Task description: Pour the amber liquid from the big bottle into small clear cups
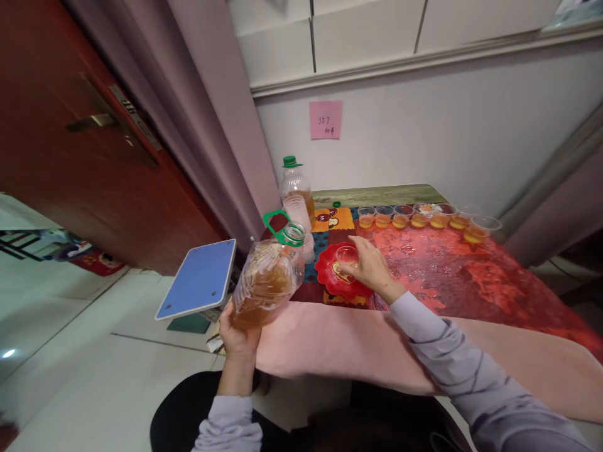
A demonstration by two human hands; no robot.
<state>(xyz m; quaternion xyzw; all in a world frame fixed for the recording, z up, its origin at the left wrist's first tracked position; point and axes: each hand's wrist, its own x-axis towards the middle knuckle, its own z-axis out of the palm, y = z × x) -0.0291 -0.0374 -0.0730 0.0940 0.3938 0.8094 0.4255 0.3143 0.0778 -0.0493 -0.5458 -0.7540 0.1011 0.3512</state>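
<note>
My left hand [239, 334] supports the lower end of a large clear plastic jug [271, 285] of amber liquid. The jug leans to the right, and its uncapped mouth has a green carrying handle [277, 227] around the neck. Curled around a small clear plastic cup [347, 253] is my right hand [372, 267]. That cup is over a red scalloped dish [325, 279] with a yellow pattern inside. I cannot tell whether the cup touches the dish or has liquid in it. The jug's mouth is left of the cup, apart from it.
Several cups [403, 217] with yellow liquid line the table's back. A second jug [296, 182] with a green cap stands behind stacked cups [296, 212]. A green cap [336, 204] lies near the wall. Pink cloth [339, 339] covers the front edge; a blue-topped stand [200, 276] is at left.
</note>
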